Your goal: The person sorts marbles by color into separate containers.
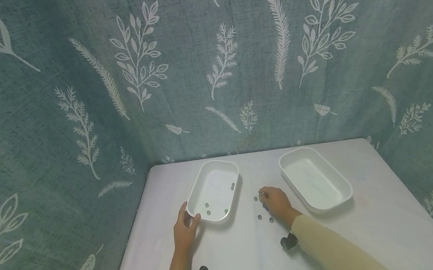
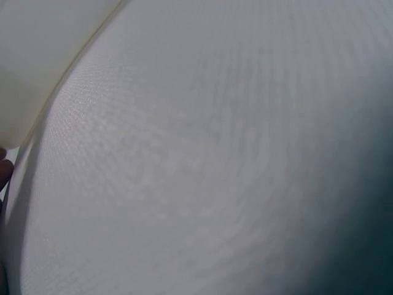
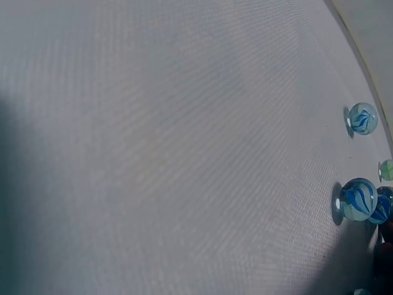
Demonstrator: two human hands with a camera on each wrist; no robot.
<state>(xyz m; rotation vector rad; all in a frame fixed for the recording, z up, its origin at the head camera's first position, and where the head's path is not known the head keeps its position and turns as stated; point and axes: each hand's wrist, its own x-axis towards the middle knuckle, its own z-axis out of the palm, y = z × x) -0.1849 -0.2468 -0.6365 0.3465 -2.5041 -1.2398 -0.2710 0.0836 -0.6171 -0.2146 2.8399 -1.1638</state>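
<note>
1. Head view: A white table point(image 1: 230, 257) carried two white trays. The left tray point(image 1: 214, 188) stood toward the table's far left corner, with small marbles inside: two point(image 1: 208, 209) in its near left part, one point(image 1: 226, 211) at its near right corner, and one or two, too small to count, by its right wall.
2. Head view: The left hand point(image 1: 184, 233) touched the left tray's near left corner, its thumb and fingers spread well apart along the two walls there.
3. Head view: The right hand point(image 1: 277, 200) was between the trays, around the middle of the table, fingers curled and tips close together. Whether they pinched a marble could not be told. A greenish marble point(image 1: 256, 199) lay just beside the fingertips; a blue one point(image 1: 265, 206) lay close under the hand, and two more point(image 1: 259, 217) point(image 1: 271, 220) lay nearer the table's near edge.
4. Head view: The right tray point(image 1: 315, 178) stood aslant by the far edge, its near end turned toward the right edge. A leaf-patterned curtain point(image 1: 196, 68) hung beyond.
5. Left wrist view: Fingertips point(image 2: 5, 173) showed at the picture's margin, just beside a tray wall.
6. Right wrist view: Blue-swirled marbles point(image 3: 358, 200) and a green one point(image 3: 387, 169) lay near the dark, mostly cropped fingers point(image 3: 385, 264); their grip could not be told.
</note>
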